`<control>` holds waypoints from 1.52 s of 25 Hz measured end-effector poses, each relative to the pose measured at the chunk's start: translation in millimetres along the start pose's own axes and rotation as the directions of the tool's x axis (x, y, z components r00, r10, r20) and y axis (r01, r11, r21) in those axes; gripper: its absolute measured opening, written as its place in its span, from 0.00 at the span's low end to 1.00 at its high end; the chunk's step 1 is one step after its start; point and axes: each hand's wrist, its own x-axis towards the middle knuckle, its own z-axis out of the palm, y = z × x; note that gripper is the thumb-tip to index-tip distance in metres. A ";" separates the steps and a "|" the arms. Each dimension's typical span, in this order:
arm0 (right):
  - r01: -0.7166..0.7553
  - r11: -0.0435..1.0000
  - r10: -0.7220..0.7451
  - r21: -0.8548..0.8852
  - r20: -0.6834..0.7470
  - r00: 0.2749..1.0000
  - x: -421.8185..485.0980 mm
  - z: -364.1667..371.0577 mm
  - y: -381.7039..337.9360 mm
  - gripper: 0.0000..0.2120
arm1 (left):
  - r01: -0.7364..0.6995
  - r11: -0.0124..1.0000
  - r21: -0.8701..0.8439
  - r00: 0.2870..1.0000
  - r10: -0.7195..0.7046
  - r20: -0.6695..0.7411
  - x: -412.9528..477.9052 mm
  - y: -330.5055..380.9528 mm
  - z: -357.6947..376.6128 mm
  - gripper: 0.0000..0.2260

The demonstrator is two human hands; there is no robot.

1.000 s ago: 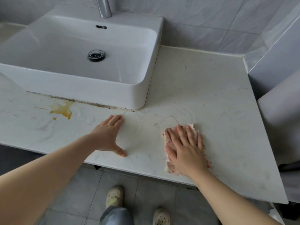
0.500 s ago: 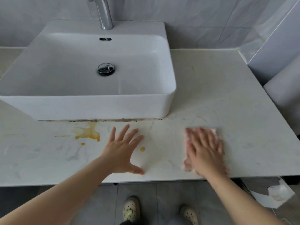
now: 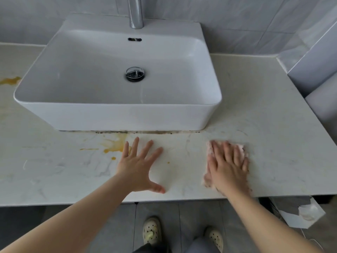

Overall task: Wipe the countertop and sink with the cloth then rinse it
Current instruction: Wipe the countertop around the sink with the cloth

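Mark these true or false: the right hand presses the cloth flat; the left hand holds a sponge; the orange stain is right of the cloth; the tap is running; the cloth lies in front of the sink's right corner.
1. The right hand presses the cloth flat: true.
2. The left hand holds a sponge: false, it lies spread and empty on the countertop.
3. The orange stain is right of the cloth: false, it is left, beside the left hand.
4. The tap is running: false, no water shows in the sink.
5. The cloth lies in front of the sink's right corner: true.
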 end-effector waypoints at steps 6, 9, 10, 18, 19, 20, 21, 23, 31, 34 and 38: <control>0.429 0.903 -0.428 -0.005 -0.080 0.900 -41.7 16.9 -96.3 0.27 | -0.011 0.999 -0.045 1.000 0.011 -0.008 1.0 -3.8 2.1 0.54; 0.413 0.910 -0.414 -0.043 -0.015 0.910 -24.8 10.5 -33.5 0.26 | -0.034 0.998 -0.052 0.999 0.034 -0.006 0.8 -8.2 0.1 0.56; 0.236 0.972 -0.236 0.004 -0.015 0.972 -16.2 9.1 -20.1 0.26 | -0.030 0.998 -0.056 1.000 0.030 -0.008 1.2 -7.8 -0.4 0.57; 0.583 0.810 -0.581 -0.061 0.044 0.812 -40.4 13.0 -72.3 0.30 | -0.034 0.999 -0.043 0.999 0.033 -0.036 0.6 -11.9 -2.2 0.60; 0.544 0.837 -0.545 -0.056 0.004 0.838 -31.3 10.7 -50.6 0.30 | -0.047 0.998 -0.039 0.998 0.046 -0.032 -0.1 -13.2 -2.7 0.60; 0.413 0.910 -0.414 -0.033 -0.062 0.908 -19.2 10.7 -32.6 0.28 | -0.052 0.998 -0.046 0.998 0.051 -0.029 -0.6 -13.8 -3.0 0.59; 0.216 0.976 -0.214 0.009 -0.097 0.972 -4.9 9.8 -22.0 0.27 | -0.052 0.997 -0.056 0.998 0.050 -0.029 -0.6 -14.0 -3.1 0.60; -0.118 0.983 0.126 0.138 -0.046 0.991 18.9 2.0 -35.2 0.26 | -0.049 0.996 -0.070 0.998 0.047 -0.029 -0.6 -13.0 -4.0 0.60; 0.404 0.915 -0.404 -0.022 -0.076 0.912 -1.8 10.6 -37.2 0.27 | -0.026 0.997 -0.077 0.999 0.022 -0.043 -1.5 -12.7 -2.8 0.60; -0.038 0.996 0.046 0.081 -0.090 0.995 23.7 0.8 -18.3 0.28 | -0.013 0.997 -0.077 0.999 0.009 -0.042 -1.9 -10.9 -4.0 0.60; 0.415 0.909 -0.412 0.039 -0.056 0.909 -27.5 15.1 -70.7 0.27 | 0.006 0.997 -0.083 1.000 -0.008 -0.024 -1.9 -7.7 -7.1 0.60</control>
